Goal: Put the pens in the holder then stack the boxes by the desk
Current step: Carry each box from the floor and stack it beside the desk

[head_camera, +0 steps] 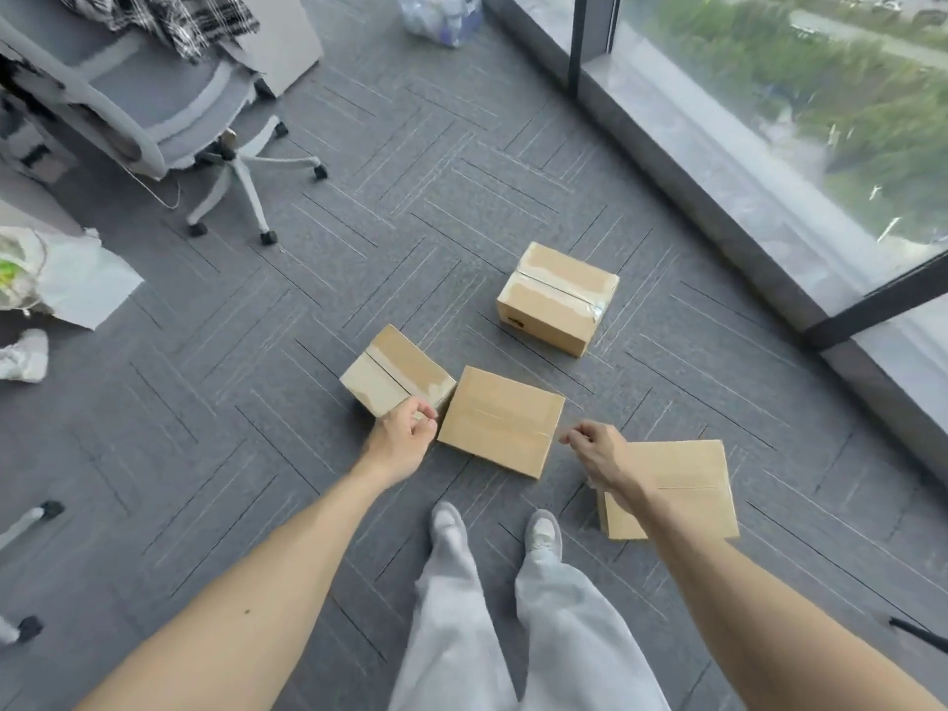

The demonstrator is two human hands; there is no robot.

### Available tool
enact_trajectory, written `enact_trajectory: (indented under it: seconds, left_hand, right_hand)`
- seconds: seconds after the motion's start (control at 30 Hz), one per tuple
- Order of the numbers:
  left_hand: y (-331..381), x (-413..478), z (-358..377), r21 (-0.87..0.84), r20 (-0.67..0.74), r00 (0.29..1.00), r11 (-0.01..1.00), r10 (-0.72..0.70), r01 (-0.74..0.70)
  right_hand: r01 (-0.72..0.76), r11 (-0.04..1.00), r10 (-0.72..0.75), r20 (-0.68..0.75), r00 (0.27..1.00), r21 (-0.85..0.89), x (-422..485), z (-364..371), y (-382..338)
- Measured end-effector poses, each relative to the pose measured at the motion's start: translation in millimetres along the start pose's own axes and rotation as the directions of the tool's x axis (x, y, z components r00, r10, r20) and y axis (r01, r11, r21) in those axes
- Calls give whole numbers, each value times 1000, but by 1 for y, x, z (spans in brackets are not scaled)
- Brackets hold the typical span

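Several taped cardboard boxes lie on the grey carpet. A flat middle box (501, 420) sits just ahead of my feet. A small box (395, 372) lies to its left, a taller box (558, 298) farther back, and a flat box (677, 487) to the right. My left hand (402, 438) hovers at the near corner of the small box, fingers loosely curled, holding nothing. My right hand (597, 451) hangs between the middle box and the right box, fingers loosely curled and empty; my forearm covers part of the right box. No pens or holder are in view.
A grey office chair (154, 120) on castors stands at the back left. A white bag (61, 274) and a shoe (23, 356) lie at the left. A glass wall with a dark sill (718, 207) runs along the right. A clear bag (441, 15) sits at the back.
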State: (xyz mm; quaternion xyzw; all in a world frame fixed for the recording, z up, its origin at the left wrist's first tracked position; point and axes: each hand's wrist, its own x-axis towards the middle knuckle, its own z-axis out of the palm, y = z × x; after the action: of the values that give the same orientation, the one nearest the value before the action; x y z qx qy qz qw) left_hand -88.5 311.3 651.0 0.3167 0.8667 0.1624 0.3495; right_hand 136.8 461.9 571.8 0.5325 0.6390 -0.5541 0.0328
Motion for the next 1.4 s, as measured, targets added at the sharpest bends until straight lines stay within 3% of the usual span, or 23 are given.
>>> enact_trajectory:
  seconds: [0.3, 0.43, 0.57, 0.93, 1.13, 1.4]
  left_hand:
    - [-58, 157, 54, 52, 208, 978, 998, 7, -18]
    - [-106, 232, 96, 86, 293, 952, 994, -84, 61]
    - [-154, 305, 146, 136, 346, 924, 983, -165, 124]
    - [-253, 424, 278, 238, 332, 912, 957, -239, 164]
    - [-275, 443, 307, 238, 300, 896, 936, -326, 261]
    - [-289, 452, 321, 145, 295, 898, 945, -325, 294]
  right_hand:
    - [-105, 994, 105, -74, 992, 10, 125, 45, 28]
    - [-114, 991, 122, -125, 985, 70, 188, 83, 75]
    - [-208, 978, 205, -97, 974, -15, 242, 118, 122]
    - [-420, 907, 412, -157, 898, -22, 356, 204, 241]
    - [-495, 869, 492, -109, 864, 4, 382, 227, 271]
    - [-518, 850, 526, -78, 847, 96, 394, 235, 275]
